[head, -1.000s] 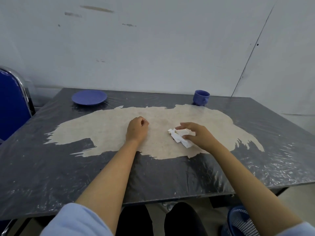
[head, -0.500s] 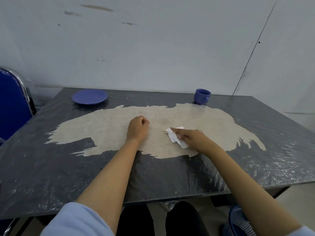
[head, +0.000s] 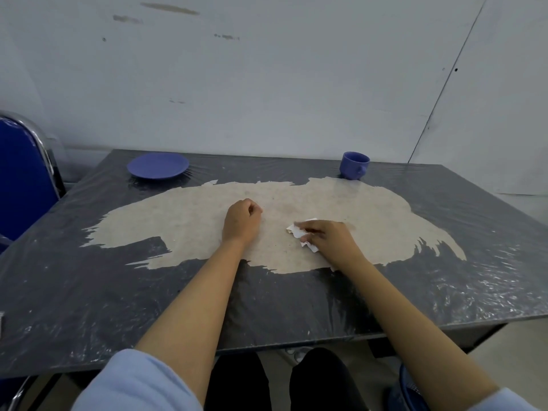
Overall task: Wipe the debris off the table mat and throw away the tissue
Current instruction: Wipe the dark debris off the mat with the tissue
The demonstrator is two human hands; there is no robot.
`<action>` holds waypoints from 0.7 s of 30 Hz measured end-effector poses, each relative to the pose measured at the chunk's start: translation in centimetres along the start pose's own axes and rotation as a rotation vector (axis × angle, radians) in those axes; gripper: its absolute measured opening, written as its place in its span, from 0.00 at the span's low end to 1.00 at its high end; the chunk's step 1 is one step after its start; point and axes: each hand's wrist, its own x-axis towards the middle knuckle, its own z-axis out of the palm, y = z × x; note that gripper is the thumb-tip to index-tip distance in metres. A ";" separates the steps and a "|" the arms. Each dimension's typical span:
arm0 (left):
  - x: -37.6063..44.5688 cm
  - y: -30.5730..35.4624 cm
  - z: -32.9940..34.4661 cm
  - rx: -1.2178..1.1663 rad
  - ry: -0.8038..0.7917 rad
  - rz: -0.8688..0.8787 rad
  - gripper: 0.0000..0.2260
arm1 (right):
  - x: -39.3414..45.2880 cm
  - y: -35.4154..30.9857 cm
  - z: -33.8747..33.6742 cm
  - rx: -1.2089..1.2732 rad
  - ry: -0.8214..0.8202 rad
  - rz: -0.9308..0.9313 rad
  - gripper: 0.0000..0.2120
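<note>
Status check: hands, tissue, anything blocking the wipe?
Right hand pressing tissue flat on the mat. Left hand fisted, resting on mat, empty. Plate and cup at far edge, clear.

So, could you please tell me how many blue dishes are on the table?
2: a plate at the far left and a cup at the far right, both beyond the hands. Nothing seems hidden.

Soft, even light; glare on the table mat [head: 444, 292]; wide-angle bending at edges.
</note>
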 end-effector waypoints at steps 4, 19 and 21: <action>-0.1 0.1 0.0 0.008 -0.004 0.005 0.10 | -0.7 -0.2 0.0 0.034 0.026 -0.021 0.12; -0.2 0.2 -0.3 -0.034 -0.003 0.006 0.10 | -1.9 1.7 -3.7 0.215 0.193 0.119 0.06; -0.2 0.2 -0.2 -0.030 -0.003 0.008 0.10 | -2.3 2.0 -3.7 0.185 0.211 0.140 0.06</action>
